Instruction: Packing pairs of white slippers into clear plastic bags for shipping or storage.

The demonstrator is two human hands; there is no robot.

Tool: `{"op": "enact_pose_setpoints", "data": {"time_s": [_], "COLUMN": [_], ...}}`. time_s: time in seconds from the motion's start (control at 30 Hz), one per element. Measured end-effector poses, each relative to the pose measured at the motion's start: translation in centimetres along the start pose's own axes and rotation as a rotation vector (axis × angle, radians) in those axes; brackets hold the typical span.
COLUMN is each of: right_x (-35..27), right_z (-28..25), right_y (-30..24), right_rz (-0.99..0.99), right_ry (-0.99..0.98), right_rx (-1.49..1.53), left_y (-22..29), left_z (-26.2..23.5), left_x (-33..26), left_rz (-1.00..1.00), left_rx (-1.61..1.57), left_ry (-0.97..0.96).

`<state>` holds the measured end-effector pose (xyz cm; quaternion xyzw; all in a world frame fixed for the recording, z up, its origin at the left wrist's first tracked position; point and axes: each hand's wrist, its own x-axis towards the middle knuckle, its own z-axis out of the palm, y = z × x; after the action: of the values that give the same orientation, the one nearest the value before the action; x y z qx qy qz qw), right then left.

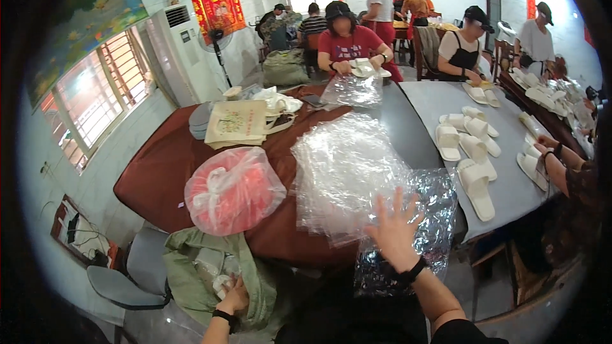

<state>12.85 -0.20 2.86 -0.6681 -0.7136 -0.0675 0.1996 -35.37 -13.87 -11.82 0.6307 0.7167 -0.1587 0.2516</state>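
My left hand (pixel 236 296) reaches into an open green woven sack (pixel 258 274) at the lower left. Its fingers are closed on a pale bundle in clear plastic (pixel 222 285), which looks like bagged white slippers; part of it is hidden by the sack. Fingers spread wide, my right hand (pixel 396 232) lies over a clear plastic bag (pixel 433 200) at the table's near edge and holds nothing. Beside it, a large stack of clear plastic bags (pixel 341 172) covers the middle of the brown-covered table (pixel 153 181).
A red bundle in a clear bag (pixel 233 188) and a cream tote bag (pixel 236 124) sit left of the stack. Several white slippers (pixel 475 188) lie on the grey table at right. A grey chair (pixel 143 267) stands beside the sack. Co-workers handle slippers across and to the right.
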Motion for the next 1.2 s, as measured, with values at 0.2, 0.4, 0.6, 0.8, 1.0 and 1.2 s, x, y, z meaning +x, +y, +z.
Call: {"op": "enact_pose_setpoints", "data": {"time_s": [0.2, 0.4, 0.6, 0.8, 1.0, 1.2], "right_x": [-0.1, 1.4, 7.1, 14.4, 18.2, 18.6], "right_z": [4.5, 4.7, -2.5, 2.1, 9.0, 10.7], "right_y": [7.2, 8.8, 6.0, 1.3, -2.1, -3.5], "right_rz": [0.030, -0.140, -0.157, -0.358, -0.484, -0.437], "right_ry": [-0.154, -0.087, -0.012, -0.083, -0.215, -0.425], "right_rx": [-0.044, 0.003, 0.272, 0.144, 0.058, 0.036], "left_y": [0.7, 1.9, 5.1, 5.9, 4.5, 2.5], "left_z": [1.5, 6.1, 4.3, 2.4, 5.5, 5.1], "left_x": [5.7, 7.8, 6.2, 6.1, 7.5, 5.7], "left_rz": [-0.025, -0.361, -0.295, -0.196, -0.122, 0.059], "left_rx": [0.041, 0.603, 0.477, 0.352, 0.233, 0.201], "left_ry": [-0.055, -0.110, -0.076, -0.049, 0.188, 0.253]}}
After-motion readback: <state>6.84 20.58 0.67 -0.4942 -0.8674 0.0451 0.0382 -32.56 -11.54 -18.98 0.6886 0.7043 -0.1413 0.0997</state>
